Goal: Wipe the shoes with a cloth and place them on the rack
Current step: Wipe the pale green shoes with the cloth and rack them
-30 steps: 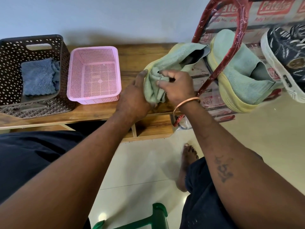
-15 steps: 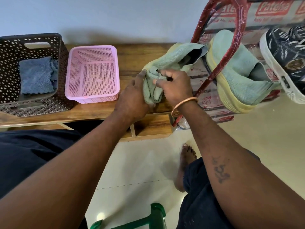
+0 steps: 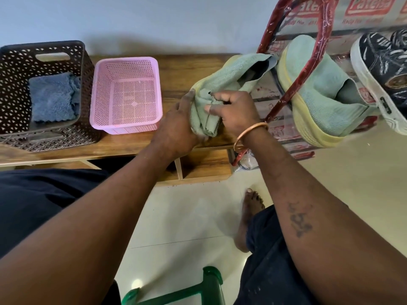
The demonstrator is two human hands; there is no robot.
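pink basket (image 3: 126, 129) beside brown basket (image 3: 50, 142)

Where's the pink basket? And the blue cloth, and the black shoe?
pink basket (image 3: 130, 100), head view, on its mesh floor.
blue cloth (image 3: 51, 96), head view, on the middle of its fluffy top.
black shoe (image 3: 381, 60), head view, on its patterned upper.

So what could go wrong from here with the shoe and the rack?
1. The left hand has its grip only on the toe of the green shoe while the right hand holds the cloth there; the heel end could twist or drop onto the bench.
2. The other green shoe hangs tilted over the rack front beside a dark shoe; adding this one may knock them off.
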